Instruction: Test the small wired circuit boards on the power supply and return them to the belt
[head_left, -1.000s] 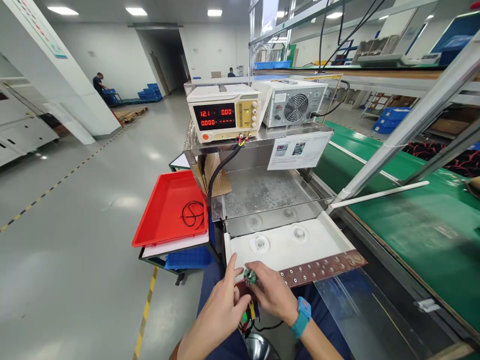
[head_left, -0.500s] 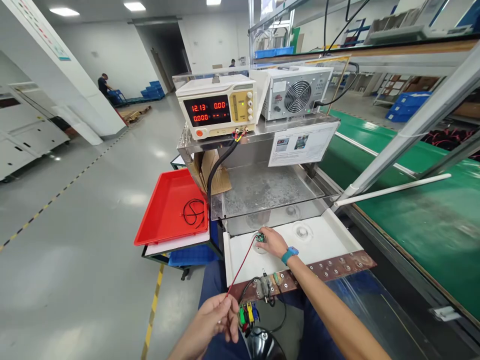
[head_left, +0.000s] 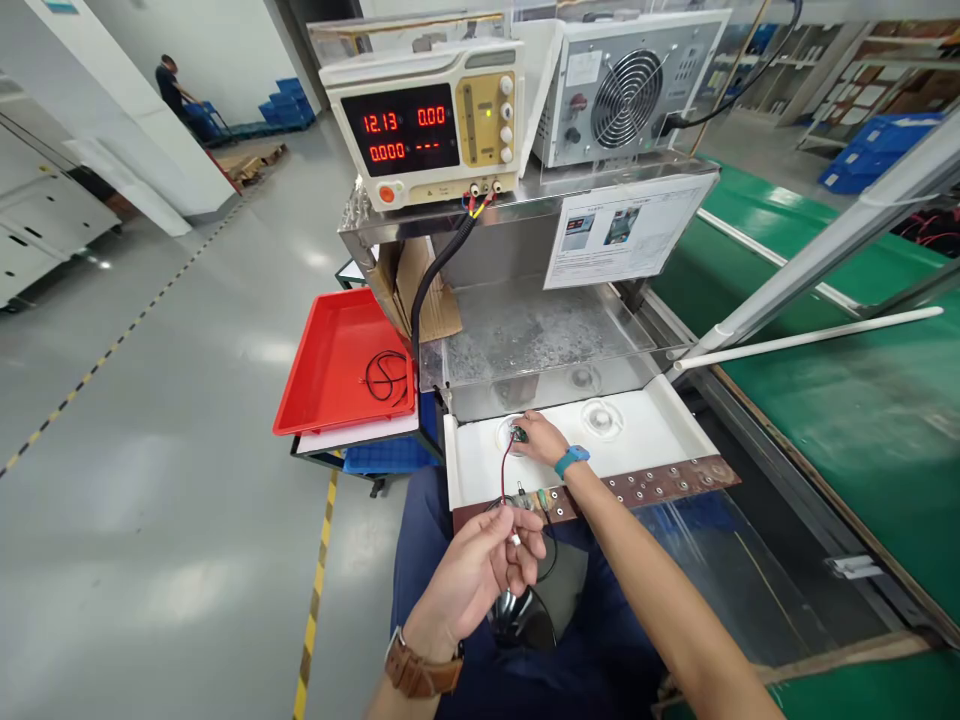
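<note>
My right hand [head_left: 541, 440] reaches forward onto the white tray [head_left: 645, 440] and presses a small round green circuit board [head_left: 517, 434] onto the left of two round seats; its fingers are closed on the board. The second seat [head_left: 602, 415] lies bare to the right. A thin red wire [head_left: 503, 470] runs from the board back to my left hand [head_left: 480, 565], which pinches the wire's white end near the brown terminal strip [head_left: 652, 485]. A brown watch sits on my left wrist, a blue band on my right.
A power supply [head_left: 424, 125] reading 12.13 stands on the steel shelf beside a grey fan unit [head_left: 626, 90]. A red tray [head_left: 337, 365] with a black cable sits left. Green conveyor [head_left: 840, 390] runs right. A person stands far back left.
My left hand has risen toward the terminal strip, slackening the red wire. My right hand has stayed on the board at the left seat. The view has tilted down and closer.
</note>
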